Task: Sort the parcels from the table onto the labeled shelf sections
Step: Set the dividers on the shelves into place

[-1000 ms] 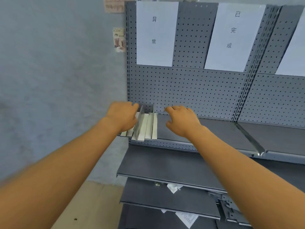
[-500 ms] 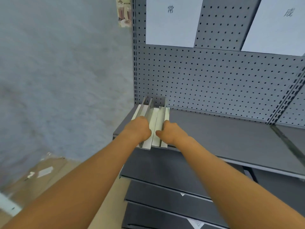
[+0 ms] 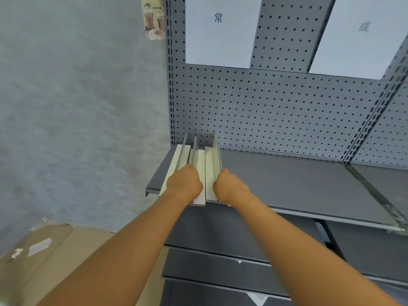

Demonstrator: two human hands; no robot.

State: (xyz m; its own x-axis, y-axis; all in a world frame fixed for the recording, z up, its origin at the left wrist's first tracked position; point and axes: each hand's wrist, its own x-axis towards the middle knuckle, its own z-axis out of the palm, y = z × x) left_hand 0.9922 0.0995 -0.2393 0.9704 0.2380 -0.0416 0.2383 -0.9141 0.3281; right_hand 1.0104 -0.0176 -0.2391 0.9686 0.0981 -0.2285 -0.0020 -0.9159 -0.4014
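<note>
change: both hands sit lower on the near ends of the profiles than half a second back, head camera tipped down a bit more, more of the cardboard box showing at lower left
left hand: left hand point(image 3: 185, 183) curled over the near end of the pale L-shaped metal profile strips point(image 3: 197, 171), fingers wrapped under and hidden, gripping the left part of the bundle
right hand: right hand point(image 3: 228, 186) curled on the right edge of the same bundle at its near end, thumb side up, gripping; a fingertip shows just under the shelf lip
hands: close together, only a narrow strip of profile between them
profiles: lie on the grey metal shelf board point(image 3: 287, 180) at its far-left end, running from the hands back to the pegboard; near ends poke slightly over the shelf front edge; some flanges stand upright, the rest lie flat
box: brown cardboard box with white stickers point(image 3: 42, 257), well left of and below the left forearm
lower shelves: darker grey shelf boards point(image 3: 216, 270) beneath both forearms, white paper scraps on them
pegboard: grey perforated back panel point(image 3: 276, 111) beyond the hands, behind the profiles
labels: white paper sheet with the character 常 point(image 3: 220, 32) above the hands; second white sheet with 成 point(image 3: 357, 36) up and right of the right hand
wall: grey-blue wall left of the left hand, small drinks poster point(image 3: 154, 18) at the rack's upper-left edge
</note>
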